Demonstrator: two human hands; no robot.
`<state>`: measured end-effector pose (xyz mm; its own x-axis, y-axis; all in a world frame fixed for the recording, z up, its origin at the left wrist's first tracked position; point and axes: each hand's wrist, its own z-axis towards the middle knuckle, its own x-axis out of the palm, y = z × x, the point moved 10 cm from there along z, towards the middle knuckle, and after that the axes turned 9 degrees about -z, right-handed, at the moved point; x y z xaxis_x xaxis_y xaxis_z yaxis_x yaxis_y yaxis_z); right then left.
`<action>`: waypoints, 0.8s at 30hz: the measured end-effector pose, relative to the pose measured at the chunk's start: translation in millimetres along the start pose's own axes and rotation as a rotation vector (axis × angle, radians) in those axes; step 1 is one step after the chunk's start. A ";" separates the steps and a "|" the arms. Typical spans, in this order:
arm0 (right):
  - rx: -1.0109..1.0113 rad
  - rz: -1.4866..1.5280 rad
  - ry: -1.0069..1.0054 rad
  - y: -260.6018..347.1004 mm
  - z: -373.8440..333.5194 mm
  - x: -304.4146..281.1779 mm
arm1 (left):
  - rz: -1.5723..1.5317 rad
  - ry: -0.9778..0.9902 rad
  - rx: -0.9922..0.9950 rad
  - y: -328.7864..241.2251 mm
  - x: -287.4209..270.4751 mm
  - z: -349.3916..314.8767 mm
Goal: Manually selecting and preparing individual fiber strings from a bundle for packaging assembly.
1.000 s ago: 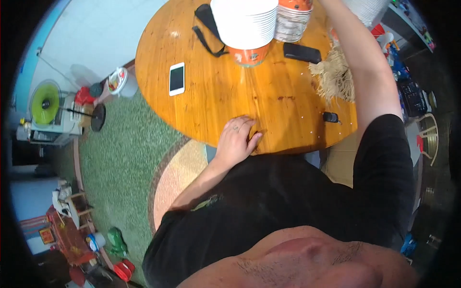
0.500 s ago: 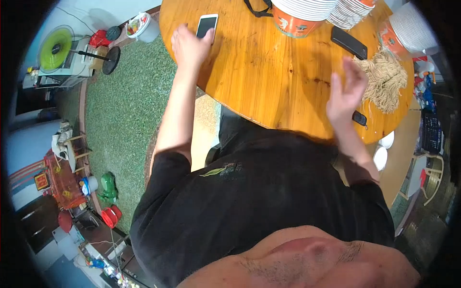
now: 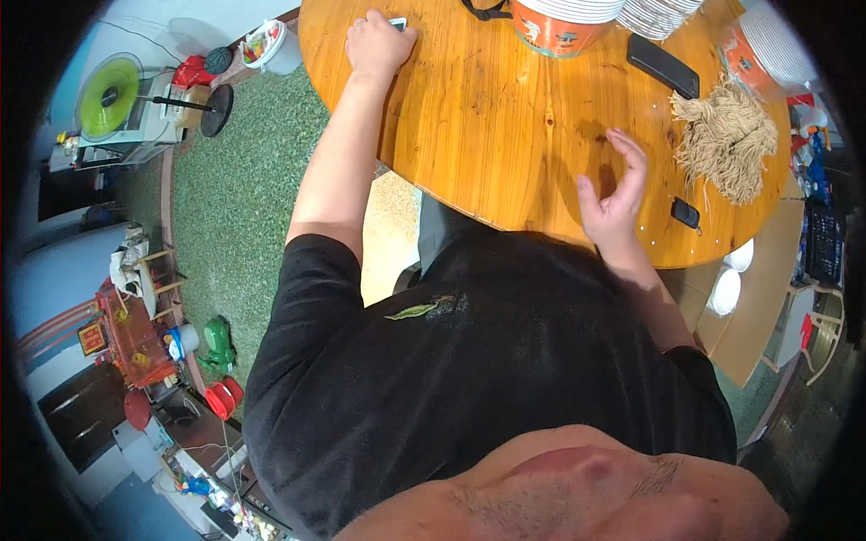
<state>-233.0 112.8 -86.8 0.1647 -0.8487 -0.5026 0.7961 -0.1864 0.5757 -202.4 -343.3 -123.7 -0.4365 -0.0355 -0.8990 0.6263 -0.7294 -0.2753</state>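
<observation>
At the far left of the round wooden table, my left hand is closed over a white smartphone. Only the phone's top corner shows past the fingers and thumb. My right hand hovers over the table's near edge, fingers slightly curled and thumb apart, with nothing in it. To its right lies a small black key fob. Beyond that is a loose heap of beige string, and a black phone-like slab rests behind it.
Stacks of orange and white paper bowls stand at the table's back, near a black strap. More bowls lean at the right. A green fan and a white bucket stand left; cardboard lies right.
My left hand has moved forward and closed over the white phone. My right hand has drawn back to the left, away from the string. The view has shifted slightly.
</observation>
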 end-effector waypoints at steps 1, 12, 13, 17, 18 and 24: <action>0.007 0.000 0.006 -1.5 0.7 1.0 | -0.017 0.006 -0.010 -2.4 -2.4 0.3; 0.013 0.024 0.027 -3.4 1.5 -1.2 | -0.033 -0.073 -0.025 -26.8 -27.6 -11.7; 0.015 0.021 0.032 -4.7 1.2 -0.9 | -0.048 -0.103 -0.015 -31.0 -34.2 -14.7; 0.005 0.036 0.037 1.6 2.6 2.7 | -0.085 -0.118 0.009 23.9 -34.8 -13.5; 0.017 0.031 0.041 -0.4 1.8 3.7 | -0.155 -0.171 -0.021 33.0 -45.1 -20.1; 0.067 0.021 0.032 -10.6 -3.0 4.1 | -0.455 -0.259 -0.196 76.4 -68.6 -82.4</action>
<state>-239.1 112.8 -96.9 0.2001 -0.8368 -0.5096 0.7516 -0.2025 0.6277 -71.4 -340.2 -111.1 -0.8202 0.0684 -0.5680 0.4349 -0.5704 -0.6968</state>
